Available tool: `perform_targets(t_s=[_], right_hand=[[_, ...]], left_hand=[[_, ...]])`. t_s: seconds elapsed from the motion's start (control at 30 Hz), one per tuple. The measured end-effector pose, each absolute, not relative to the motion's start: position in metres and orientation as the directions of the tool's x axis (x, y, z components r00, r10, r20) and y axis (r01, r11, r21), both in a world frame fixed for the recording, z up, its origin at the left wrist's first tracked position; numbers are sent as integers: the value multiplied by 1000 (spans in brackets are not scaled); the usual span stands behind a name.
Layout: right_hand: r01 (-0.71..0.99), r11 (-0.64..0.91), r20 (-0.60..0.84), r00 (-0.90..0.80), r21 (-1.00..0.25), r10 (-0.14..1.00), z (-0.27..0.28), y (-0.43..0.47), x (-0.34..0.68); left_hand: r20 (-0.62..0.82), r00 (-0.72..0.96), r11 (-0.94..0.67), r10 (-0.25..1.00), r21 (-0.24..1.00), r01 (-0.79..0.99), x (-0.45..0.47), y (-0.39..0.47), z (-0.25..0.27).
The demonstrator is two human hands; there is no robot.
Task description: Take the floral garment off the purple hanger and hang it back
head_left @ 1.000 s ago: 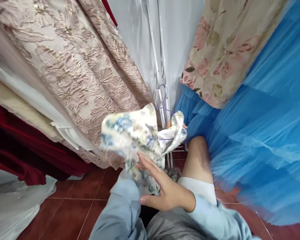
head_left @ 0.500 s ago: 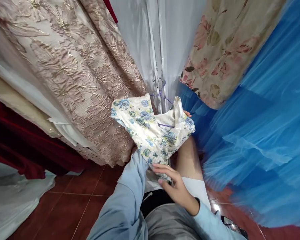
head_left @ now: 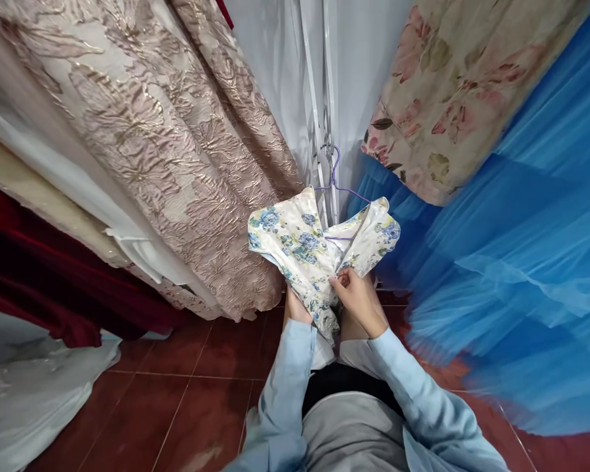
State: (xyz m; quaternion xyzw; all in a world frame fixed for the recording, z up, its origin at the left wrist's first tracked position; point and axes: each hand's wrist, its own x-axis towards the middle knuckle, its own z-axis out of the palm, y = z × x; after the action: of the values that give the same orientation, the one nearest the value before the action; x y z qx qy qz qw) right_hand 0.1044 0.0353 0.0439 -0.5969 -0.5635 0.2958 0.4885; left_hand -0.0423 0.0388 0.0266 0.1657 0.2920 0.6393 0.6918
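Note:
A white top with blue flowers [head_left: 299,242] is spread in front of me on a purple wire hanger [head_left: 335,174]. It has a V neckline, and its lower part tapers down over my legs. My right hand [head_left: 361,300] is closed, pinching the fabric at the bottom of the neckline between thumb and fingers. At the left side edge, my left hand [head_left: 296,307] reaches in behind the top. The cloth hides its fingers, so their grip cannot be seen.
White metal rack bars [head_left: 312,85] stand behind the hanger. Pink-gold brocade fabric [head_left: 177,164] hangs at left, beside dark red cloth [head_left: 54,269]. At right hang a floral cream cloth [head_left: 452,98] and blue tulle [head_left: 521,275]. Red tiles [head_left: 206,406] cover the floor.
My right hand has moved up from the lower part of the top to the neckline and closed there. My left hand has drawn back to the left edge. The top appears further right in view.

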Motion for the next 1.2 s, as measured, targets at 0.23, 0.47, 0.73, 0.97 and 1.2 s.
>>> perform_targets(t_s=[0.23,0.47,0.73,0.97,1.2], right_hand=[[364,123,199,179,-923,963,39,30,89],[296,57,83,73,-953,994,42,8,111],[24,-65,-66,-5,-998,998,66,1,125],[-210,-59,-75,70,-976,995,109,38,126],[-145,45,26,124,-988,992,190,115,119]], left_hand=[[87,-407,-205,909,944,-258,-55,31,-4],[654,-78,-567,752,703,430,-39,15,-1],[553,53,-516,832,734,441,-8,19,11],[527,67,-500,847,748,436,6,3,16],[534,99,-519,840,735,437,18,2,17]])
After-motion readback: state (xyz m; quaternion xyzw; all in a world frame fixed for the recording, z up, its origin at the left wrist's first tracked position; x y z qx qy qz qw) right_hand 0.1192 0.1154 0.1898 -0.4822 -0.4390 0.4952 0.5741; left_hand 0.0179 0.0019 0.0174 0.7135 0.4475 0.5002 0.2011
